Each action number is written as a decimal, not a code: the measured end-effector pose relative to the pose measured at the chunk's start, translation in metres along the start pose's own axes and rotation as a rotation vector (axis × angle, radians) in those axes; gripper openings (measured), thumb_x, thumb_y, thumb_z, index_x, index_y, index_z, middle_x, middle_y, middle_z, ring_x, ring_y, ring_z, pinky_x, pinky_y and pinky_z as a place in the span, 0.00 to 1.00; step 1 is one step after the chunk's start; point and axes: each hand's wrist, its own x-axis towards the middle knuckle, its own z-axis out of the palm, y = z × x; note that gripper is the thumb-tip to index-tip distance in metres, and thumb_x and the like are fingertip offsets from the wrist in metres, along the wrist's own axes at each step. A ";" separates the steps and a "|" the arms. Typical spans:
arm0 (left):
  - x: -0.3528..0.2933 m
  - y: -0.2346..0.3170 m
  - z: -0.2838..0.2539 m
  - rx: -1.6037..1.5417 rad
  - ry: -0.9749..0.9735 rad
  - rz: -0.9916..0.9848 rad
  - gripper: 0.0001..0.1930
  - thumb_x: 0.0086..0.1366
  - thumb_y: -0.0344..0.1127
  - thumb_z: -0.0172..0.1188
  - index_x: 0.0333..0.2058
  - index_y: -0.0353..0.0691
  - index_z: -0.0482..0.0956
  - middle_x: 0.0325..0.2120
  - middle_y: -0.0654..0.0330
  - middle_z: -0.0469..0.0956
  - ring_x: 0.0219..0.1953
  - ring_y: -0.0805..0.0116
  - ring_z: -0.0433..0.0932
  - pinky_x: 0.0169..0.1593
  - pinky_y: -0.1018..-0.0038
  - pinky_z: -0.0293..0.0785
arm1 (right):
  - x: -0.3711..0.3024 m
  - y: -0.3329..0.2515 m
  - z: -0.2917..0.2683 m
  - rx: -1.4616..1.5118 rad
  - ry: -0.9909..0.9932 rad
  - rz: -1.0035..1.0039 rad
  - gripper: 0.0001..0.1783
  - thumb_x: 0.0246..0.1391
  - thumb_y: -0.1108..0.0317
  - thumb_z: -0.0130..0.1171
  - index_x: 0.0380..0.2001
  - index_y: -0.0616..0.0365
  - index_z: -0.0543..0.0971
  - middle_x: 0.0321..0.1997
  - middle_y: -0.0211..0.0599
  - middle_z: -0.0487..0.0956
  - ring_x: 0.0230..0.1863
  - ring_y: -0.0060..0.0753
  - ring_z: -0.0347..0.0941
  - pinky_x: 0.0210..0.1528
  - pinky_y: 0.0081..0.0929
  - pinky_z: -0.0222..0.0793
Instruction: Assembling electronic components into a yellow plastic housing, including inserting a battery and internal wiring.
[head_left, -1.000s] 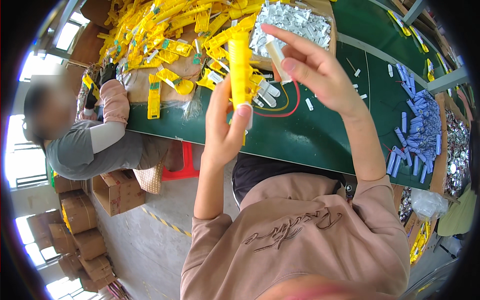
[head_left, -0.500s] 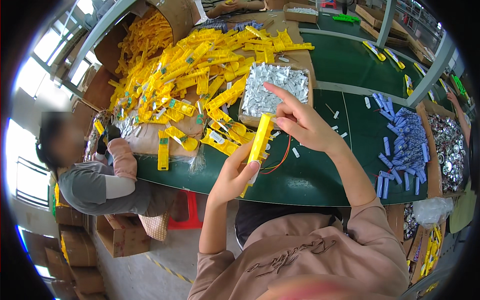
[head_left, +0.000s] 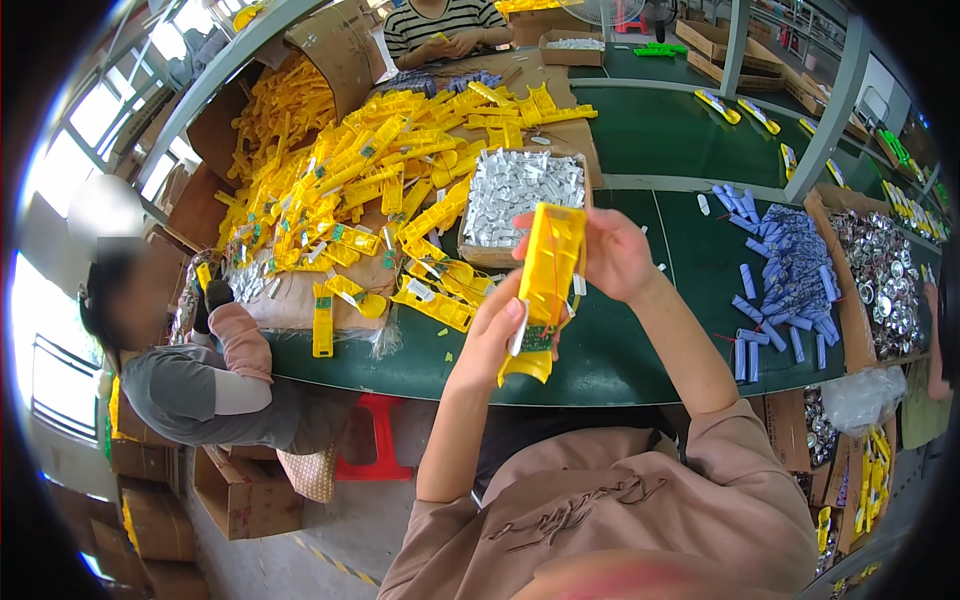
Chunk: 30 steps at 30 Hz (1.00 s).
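Observation:
My left hand (head_left: 487, 345) grips the lower left side of a long yellow plastic housing (head_left: 552, 265), held tilted above the table's front part. Its hollow inside faces up, showing a red wire and a green circuit board (head_left: 537, 341) near the lower end. A small white piece lies by my left thumb. Around the upper end, my right hand (head_left: 615, 255) has its fingers bent behind the housing, with some fingertips showing past its left edge. Just beyond stands a cardboard box (head_left: 490, 257) full of small white parts (head_left: 525, 190).
Many yellow housings (head_left: 380, 160) are heaped on the left. Blue wired cylinders (head_left: 790, 270) lie to the right, beside a box of round metal parts (head_left: 880, 285). Metal posts (head_left: 830, 110) rise at the right. One co-worker (head_left: 210, 370) sits at left, another (head_left: 440, 35) across the table.
The housing has turned so its hollow side with wire and circuit board shows. My right hand, pointing with its index finger before, is now closed around the upper end. The view has shifted slightly.

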 end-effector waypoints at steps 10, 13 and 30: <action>-0.005 0.003 0.016 -0.029 0.205 0.049 0.20 0.64 0.45 0.40 0.47 0.36 0.61 0.34 0.49 0.72 0.29 0.68 0.74 0.32 0.73 0.74 | -0.002 0.001 0.008 -0.356 0.260 -0.018 0.17 0.56 0.64 0.45 0.45 0.61 0.71 0.40 0.30 0.74 0.44 0.19 0.67 0.49 0.19 0.60; -0.003 -0.001 0.016 0.176 0.280 0.077 0.18 0.65 0.43 0.36 0.47 0.36 0.59 0.35 0.46 0.73 0.28 0.66 0.75 0.30 0.71 0.75 | 0.000 0.001 0.010 -0.482 0.280 0.005 0.17 0.56 0.64 0.43 0.45 0.60 0.70 0.37 0.29 0.74 0.41 0.17 0.68 0.46 0.18 0.62; 0.003 -0.018 0.009 0.017 0.415 0.092 0.22 0.66 0.46 0.32 0.53 0.41 0.56 0.34 0.52 0.71 0.29 0.68 0.73 0.30 0.72 0.74 | -0.014 0.031 0.000 -0.264 0.258 -0.001 0.23 0.56 0.55 0.43 0.49 0.59 0.64 0.40 0.37 0.74 0.43 0.22 0.68 0.45 0.22 0.60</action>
